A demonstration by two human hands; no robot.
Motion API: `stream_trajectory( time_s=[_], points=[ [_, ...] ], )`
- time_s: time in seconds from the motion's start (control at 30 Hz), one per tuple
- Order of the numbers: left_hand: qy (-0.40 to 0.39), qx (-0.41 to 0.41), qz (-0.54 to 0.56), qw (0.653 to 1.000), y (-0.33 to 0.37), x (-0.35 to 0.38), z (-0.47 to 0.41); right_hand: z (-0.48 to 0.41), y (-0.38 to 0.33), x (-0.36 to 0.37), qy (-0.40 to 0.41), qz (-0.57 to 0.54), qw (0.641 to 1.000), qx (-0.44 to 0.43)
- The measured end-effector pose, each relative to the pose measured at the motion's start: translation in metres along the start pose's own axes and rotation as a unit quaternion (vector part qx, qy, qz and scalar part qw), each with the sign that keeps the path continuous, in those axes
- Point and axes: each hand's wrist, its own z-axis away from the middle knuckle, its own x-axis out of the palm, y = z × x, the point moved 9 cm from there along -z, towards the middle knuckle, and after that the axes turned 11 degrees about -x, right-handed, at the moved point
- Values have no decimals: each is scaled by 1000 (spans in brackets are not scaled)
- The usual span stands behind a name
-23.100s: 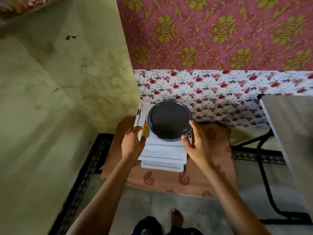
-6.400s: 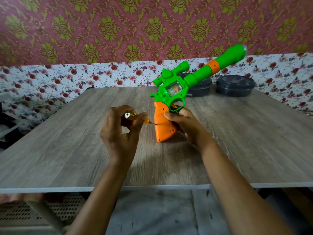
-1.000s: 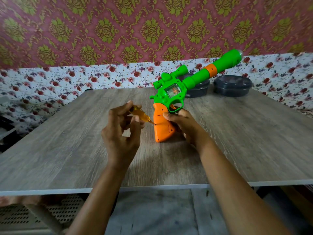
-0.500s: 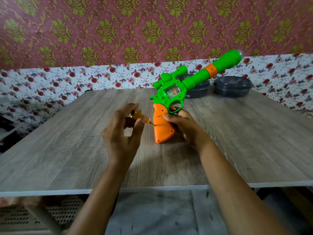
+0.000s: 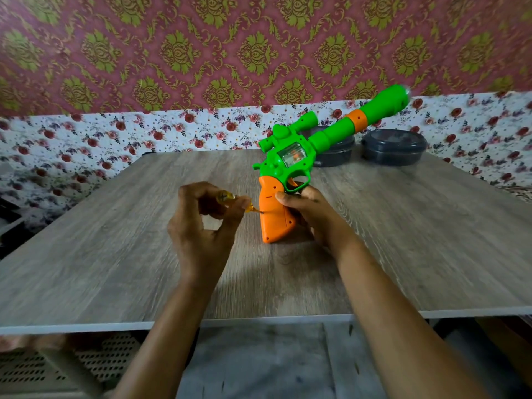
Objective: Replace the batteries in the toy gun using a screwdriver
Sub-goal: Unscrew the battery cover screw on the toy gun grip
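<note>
A green toy gun (image 5: 293,156) with an orange grip (image 5: 273,217) stands on its grip's butt on the wooden table (image 5: 115,240), barrel slanting up to the right. My right hand (image 5: 311,214) clasps the grip from the right side. My left hand (image 5: 201,226) pinches a small amber-handled screwdriver (image 5: 230,198), held nearly level. Its tip meets the left edge of the orange grip, about halfway up. Most of the screwdriver's handle is hidden by my fingers.
Two dark round lidded containers (image 5: 393,146) sit at the table's far right, one (image 5: 335,152) partly behind the gun barrel. Patterned wallpaper backs the table. The table's front edge (image 5: 259,321) runs across near me, with a perforated white crate (image 5: 57,367) on the floor at lower left.
My left hand's fingers have shifted around the screwdriver handle, which now lies flatter than a second ago, tip still against the grip. The gun and my right hand have barely moved.
</note>
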Motion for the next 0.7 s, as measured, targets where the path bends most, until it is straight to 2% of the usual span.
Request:
stream_trajectory(
  time_s=[0.17, 0.3, 0.4, 0.7],
  points=[
    [-3, -24, 49, 999, -1, 1, 1, -1, 3, -1, 2, -6, 1000, 2],
    [-1, -15, 11, 1000, -1, 0, 0, -1, 2, -1, 3, -9, 1000, -1],
    [-16, 20, -32, 999, 4, 3, 1, -1, 2, -1, 2, -6, 1000, -2],
    [-89, 18, 12, 996, 9, 12, 4, 1, 2, -3, 0, 0, 1000, -4]
  ],
)
